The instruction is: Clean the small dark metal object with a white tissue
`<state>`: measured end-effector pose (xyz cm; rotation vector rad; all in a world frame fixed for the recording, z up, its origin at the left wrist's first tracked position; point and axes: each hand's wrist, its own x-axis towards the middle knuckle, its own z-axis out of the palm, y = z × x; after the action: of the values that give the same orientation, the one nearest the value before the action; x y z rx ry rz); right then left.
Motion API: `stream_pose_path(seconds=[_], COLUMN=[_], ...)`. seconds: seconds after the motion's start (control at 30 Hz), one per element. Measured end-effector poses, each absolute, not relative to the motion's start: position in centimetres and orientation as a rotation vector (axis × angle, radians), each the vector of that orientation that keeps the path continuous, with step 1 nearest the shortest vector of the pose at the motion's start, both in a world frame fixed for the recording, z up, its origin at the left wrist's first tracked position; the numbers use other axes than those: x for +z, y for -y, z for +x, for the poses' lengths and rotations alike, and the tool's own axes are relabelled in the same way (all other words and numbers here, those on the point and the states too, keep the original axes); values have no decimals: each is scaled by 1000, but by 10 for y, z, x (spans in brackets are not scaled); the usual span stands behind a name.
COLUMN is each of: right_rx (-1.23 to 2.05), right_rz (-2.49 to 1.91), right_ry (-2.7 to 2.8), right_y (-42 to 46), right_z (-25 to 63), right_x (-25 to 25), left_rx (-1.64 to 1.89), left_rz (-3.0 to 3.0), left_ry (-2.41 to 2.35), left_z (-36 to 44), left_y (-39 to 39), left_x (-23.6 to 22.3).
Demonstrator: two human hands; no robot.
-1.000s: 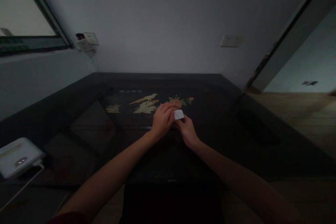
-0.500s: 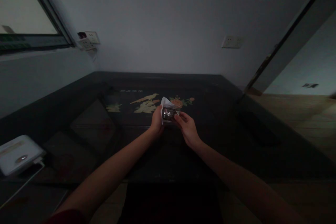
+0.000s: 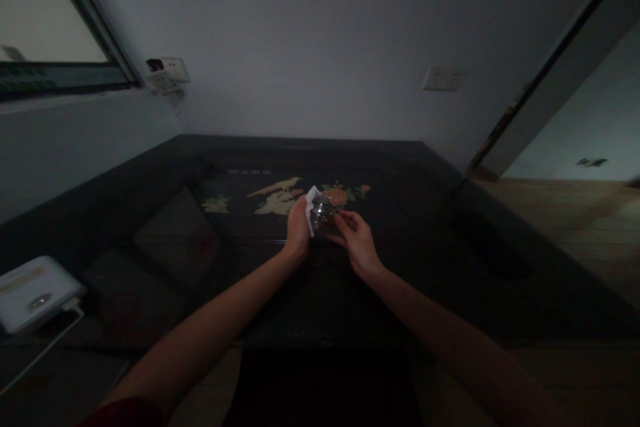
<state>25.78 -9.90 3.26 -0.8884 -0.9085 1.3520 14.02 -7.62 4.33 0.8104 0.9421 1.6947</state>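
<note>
Over the middle of the dark table, my left hand [image 3: 299,227] is closed around a crumpled white tissue [image 3: 311,203], which lies against the left side of a small shiny glass cup [image 3: 323,213]. The cup looks see-through, with bright reflections, and is tilted on its side. On its right, my right hand [image 3: 357,240] pinches the cup's edge between thumb and fingers. Dim light and the fingers hide part of its outline. Both hands are close together, just above the tabletop.
The glossy black table [image 3: 400,213] bears a printed bird [image 3: 280,185] and flowers [image 3: 336,196]. A white box-shaped device [image 3: 37,293] with a cable [image 3: 45,350] sits at the left. A dark flat object [image 3: 493,243] lies at the right. Behind stands a wall with sockets [image 3: 443,78].
The shiny cup has turned in my hands and shows a different side. My right fingers have shifted along its edge, and the tissue has changed shape slightly.
</note>
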Motion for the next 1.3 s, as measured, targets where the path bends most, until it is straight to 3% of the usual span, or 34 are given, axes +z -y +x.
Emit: stream_pose_path(seconds=[0.33, 0.67, 1.3], right_rx=[1583, 1525, 1563], right_rz=[-856, -803, -692], right_ry=[974, 1010, 916], right_y=[103, 99, 101], right_z=[255, 258, 257], right_x=[33, 33, 47], left_rx=[1749, 1726, 1664], left_rz=[1169, 1409, 717], left_ry=[-1059, -968, -883], left_z=[146, 152, 143], left_y=[87, 100, 70], left_x=[39, 47, 33])
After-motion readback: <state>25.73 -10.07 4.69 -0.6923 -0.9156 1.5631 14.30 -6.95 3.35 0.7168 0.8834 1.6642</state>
